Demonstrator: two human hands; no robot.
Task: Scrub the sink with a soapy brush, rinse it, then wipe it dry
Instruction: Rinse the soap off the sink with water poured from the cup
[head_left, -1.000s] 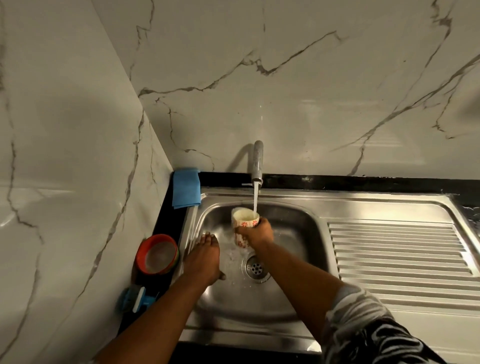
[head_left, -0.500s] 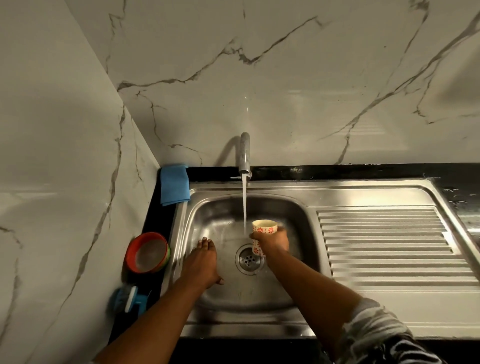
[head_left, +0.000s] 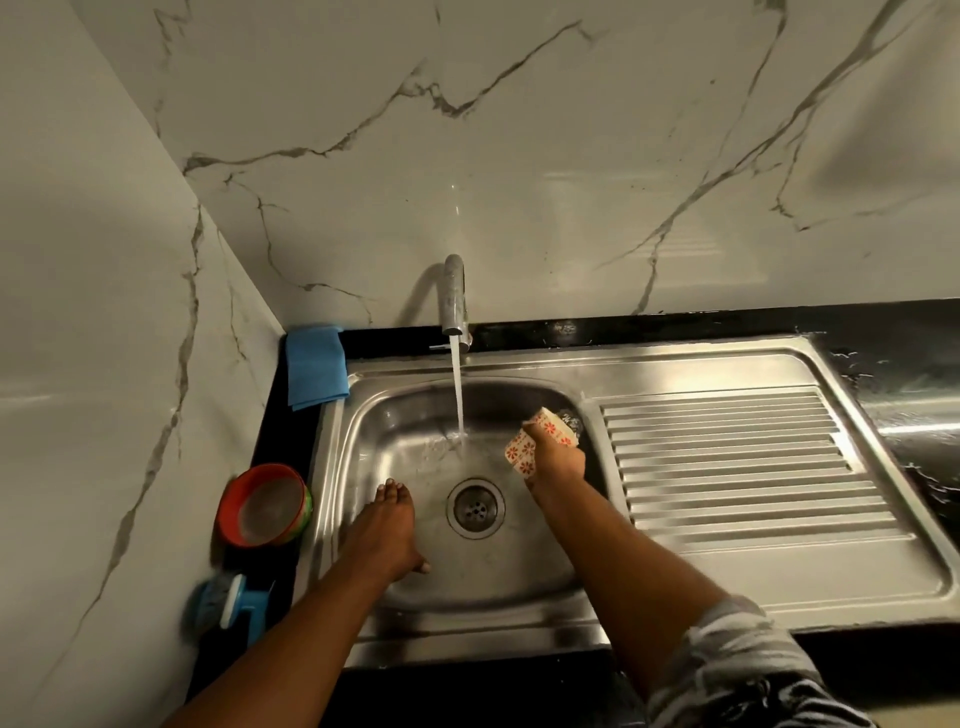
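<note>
The steel sink (head_left: 363, 395) has a round drain (head_left: 475, 508) in the middle of its basin. Water runs from the tap (head_left: 454, 291) into the basin. My right hand (head_left: 558, 460) grips a cream cup with red flowers (head_left: 540, 436), tipped toward the basin's right wall and back right corner. My left hand (head_left: 384, 530) lies flat, fingers together, on the basin floor left of the drain. A blue brush (head_left: 228, 605) lies on the black counter at the front left. A blue cloth (head_left: 316, 366) is draped at the back left corner.
An orange bowl (head_left: 265, 504) stands on the counter left of the sink. The ribbed draining board (head_left: 727, 467) stretches to the right. Marble walls close in behind and on the left. The black counter (head_left: 904, 364) continues at the far right.
My right hand has carried the cup from under the tap stream to the right and tipped it toward the basin's right side. My left hand stays flat in the basin.
</note>
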